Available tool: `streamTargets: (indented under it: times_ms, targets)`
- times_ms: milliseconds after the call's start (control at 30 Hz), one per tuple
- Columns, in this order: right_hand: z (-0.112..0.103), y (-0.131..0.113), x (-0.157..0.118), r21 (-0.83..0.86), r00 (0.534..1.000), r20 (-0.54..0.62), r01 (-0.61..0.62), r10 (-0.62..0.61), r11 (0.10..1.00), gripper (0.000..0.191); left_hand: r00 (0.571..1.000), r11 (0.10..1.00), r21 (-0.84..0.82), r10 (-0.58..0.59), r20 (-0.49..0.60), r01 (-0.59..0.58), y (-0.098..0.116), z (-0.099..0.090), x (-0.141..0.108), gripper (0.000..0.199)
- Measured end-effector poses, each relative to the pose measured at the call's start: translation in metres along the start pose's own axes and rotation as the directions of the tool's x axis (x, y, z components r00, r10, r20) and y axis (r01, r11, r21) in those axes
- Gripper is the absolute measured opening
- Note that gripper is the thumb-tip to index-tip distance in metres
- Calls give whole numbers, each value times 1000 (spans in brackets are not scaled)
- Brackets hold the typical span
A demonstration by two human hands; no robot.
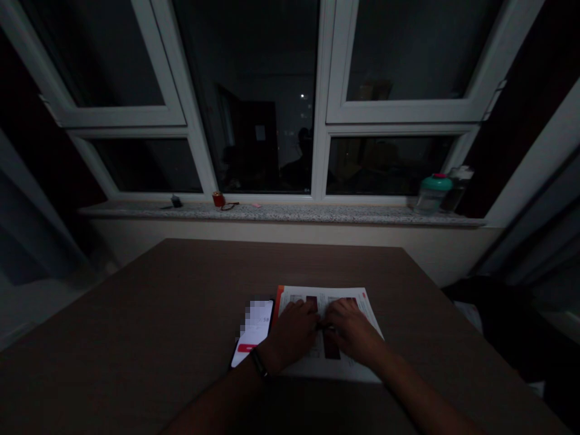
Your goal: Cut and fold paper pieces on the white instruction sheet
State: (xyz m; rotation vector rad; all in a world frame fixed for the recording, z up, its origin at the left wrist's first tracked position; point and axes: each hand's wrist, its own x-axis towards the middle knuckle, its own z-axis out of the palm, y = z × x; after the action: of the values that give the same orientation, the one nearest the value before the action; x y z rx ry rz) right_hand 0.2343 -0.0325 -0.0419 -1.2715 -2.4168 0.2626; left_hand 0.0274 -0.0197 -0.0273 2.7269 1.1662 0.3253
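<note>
A printed sheet or booklet [357, 370] with dark red pictures and an orange left edge lies on the brown table [190, 284]. Over its left part is my left hand [296, 329], a dark band on the wrist. My right hand [351, 326] rests over the middle and right of the page, close to the left one. The fingers of both hands are curled toward each other, and a small dark thing shows between them, too dim to make out. Just left of the booklet lies a phone [258, 323] with its screen lit.
Beyond the table, a speckled windowsill [290, 212] carries a small dark bottle [176, 200], a red spool-like item [218, 199], and a teal-lidded bottle [432, 193] beside a clear one [458, 188]. Dark items lie past the table's right edge.
</note>
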Motion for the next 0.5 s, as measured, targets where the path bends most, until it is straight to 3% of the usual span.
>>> streamTargets:
  times_ms: [500]
  targets:
    - [5, -2, 7, 88, 995, -55, -82, 87, 993, 10, 996, 983, -172, -78, -40, 70, -4, 4, 3, 19]
